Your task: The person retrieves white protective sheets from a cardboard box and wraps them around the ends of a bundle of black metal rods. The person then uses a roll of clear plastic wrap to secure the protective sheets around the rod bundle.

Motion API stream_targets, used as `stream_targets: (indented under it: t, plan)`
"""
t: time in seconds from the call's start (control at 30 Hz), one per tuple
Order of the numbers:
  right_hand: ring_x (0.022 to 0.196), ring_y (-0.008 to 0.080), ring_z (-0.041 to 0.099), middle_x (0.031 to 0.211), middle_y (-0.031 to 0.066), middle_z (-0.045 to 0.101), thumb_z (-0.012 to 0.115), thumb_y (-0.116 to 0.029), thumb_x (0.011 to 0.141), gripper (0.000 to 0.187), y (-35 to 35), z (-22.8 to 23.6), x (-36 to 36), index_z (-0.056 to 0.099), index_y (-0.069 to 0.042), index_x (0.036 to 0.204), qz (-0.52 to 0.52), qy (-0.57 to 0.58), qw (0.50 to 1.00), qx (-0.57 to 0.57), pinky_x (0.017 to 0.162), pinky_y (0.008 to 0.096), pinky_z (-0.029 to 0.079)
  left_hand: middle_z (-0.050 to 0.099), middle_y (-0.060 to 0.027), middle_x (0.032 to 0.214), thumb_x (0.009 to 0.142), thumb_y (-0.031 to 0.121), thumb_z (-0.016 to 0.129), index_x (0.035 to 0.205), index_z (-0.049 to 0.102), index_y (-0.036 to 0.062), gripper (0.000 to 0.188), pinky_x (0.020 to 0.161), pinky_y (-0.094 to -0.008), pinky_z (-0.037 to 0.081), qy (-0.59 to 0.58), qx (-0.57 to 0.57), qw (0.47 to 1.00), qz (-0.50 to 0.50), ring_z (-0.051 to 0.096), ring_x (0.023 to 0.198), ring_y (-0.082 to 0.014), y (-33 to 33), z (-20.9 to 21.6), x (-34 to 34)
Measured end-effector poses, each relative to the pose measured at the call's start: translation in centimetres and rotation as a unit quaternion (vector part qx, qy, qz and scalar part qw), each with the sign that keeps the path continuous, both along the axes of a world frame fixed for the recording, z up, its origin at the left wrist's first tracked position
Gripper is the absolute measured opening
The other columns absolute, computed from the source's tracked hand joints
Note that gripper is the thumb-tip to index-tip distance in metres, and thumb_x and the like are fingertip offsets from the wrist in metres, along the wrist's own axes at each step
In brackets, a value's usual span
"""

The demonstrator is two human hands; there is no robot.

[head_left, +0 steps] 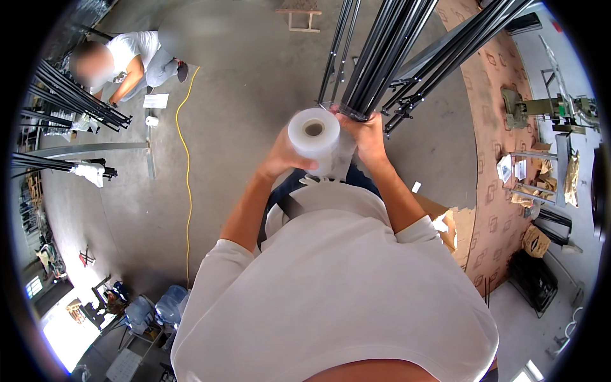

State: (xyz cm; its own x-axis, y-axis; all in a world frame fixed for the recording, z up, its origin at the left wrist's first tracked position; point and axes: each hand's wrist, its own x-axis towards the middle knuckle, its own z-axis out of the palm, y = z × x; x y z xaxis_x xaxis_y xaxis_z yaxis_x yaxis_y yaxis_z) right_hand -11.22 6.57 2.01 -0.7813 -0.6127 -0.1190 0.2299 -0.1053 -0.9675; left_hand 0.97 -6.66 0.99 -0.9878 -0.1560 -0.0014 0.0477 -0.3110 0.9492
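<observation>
A thick roll of clear stretch film [326, 141] stands in front of my body with its hollow core facing up. My left hand [280, 156] is closed round the roll's left side, the thumb lying across its front. Beside it, my right hand [367, 136] grips the near end of a bundle of black metal tubes [385, 60]. A loose sheet of film hangs between the roll and that bundle end. Some of my right fingers are hidden under the tubes.
More black tubes [455, 60] lie just to the right. Tube bundles [76, 95] rest on a rack at the left, near a crouching person [137, 57]. A yellow cable [186, 159] runs along the floor. Cardboard [499, 127] covers the right side, beside a green machine [541, 107].
</observation>
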Motion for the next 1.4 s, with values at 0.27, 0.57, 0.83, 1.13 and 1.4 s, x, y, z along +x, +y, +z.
stream_targets:
  t: [0.27, 0.57, 0.83, 1.13, 1.4]
  plan:
    - [0.07, 0.0117, 0.058, 0.079, 0.007, 0.063, 0.06, 0.002, 0.071, 0.013, -0.5, 0.4, 0.4, 0.064, 0.002, 0.083, -0.028, -0.055, 0.998, 0.01, 0.066, 0.0252, 0.047, 0.051, -0.0064, 0.113, 0.046, 0.025, 0.081, 0.117, 0.043, 0.0024, 0.084, 0.092, -0.0311, 0.033, -0.014, -0.085, 0.992, -0.088, 0.046, 0.104, -0.0171, -2.2, 1.8, -0.8]
    - [0.069, 0.0161, 0.06, 0.079, 0.0077, 0.063, 0.06, 0.003, 0.067, 0.016, 0.1, -0.2, 0.2, 0.062, 0.0, 0.083, -0.036, -0.073, 0.996, -0.029, 0.066, 0.0272, 0.047, 0.053, -0.0082, 0.105, 0.042, 0.028, 0.081, 0.113, 0.045, 0.0026, 0.084, 0.085, -0.0318, 0.039, 0.0, -0.163, 0.968, -0.189, 0.051, 0.097, -0.0197, -2.7, 4.5, -1.8]
    - [0.077, 0.0195, 0.06, 0.081, 0.01, 0.062, 0.062, -0.004, 0.068, 0.026, -1.7, 0.7, -0.7, 0.06, 0.003, 0.094, 0.051, -0.045, 0.997, 0.036, 0.073, 0.0301, 0.043, 0.051, -0.0089, 0.107, 0.044, 0.027, 0.078, 0.113, 0.043, 0.0041, 0.08, 0.088, -0.0347, 0.037, 0.148, -0.108, 0.917, -0.355, 0.049, 0.101, -0.0209, 4.9, 6.7, -1.5]
    - [0.062, 0.0157, 0.045, 0.065, 0.004, 0.044, 0.038, -0.084, 0.054, 0.08, -2.5, -1.0, -5.2, 0.045, -0.006, 0.074, 0.408, -0.242, 0.826, -0.303, 0.06, 0.0272, 0.038, 0.046, -0.0157, 0.116, 0.041, 0.03, 0.082, 0.121, 0.04, -0.0013, 0.096, 0.088, -0.0412, 0.04, 0.039, 0.238, 0.965, -0.1, 0.049, 0.105, -0.0303, -0.1, 1.1, 3.0]
    - [0.05, 0.0135, 0.043, 0.05, 0.002, 0.042, 0.043, -0.036, 0.083, 0.039, -4.7, -0.7, -4.2, 0.045, -0.005, 0.059, 0.344, -0.291, 0.881, -0.145, 0.047, 0.0227, 0.034, 0.047, -0.0132, 0.115, 0.04, 0.032, 0.074, 0.121, 0.04, 0.002, 0.093, 0.088, -0.0425, 0.04, -0.024, 0.211, 0.977, 0.018, 0.049, 0.105, -0.0304, -0.4, -1.6, 6.2]
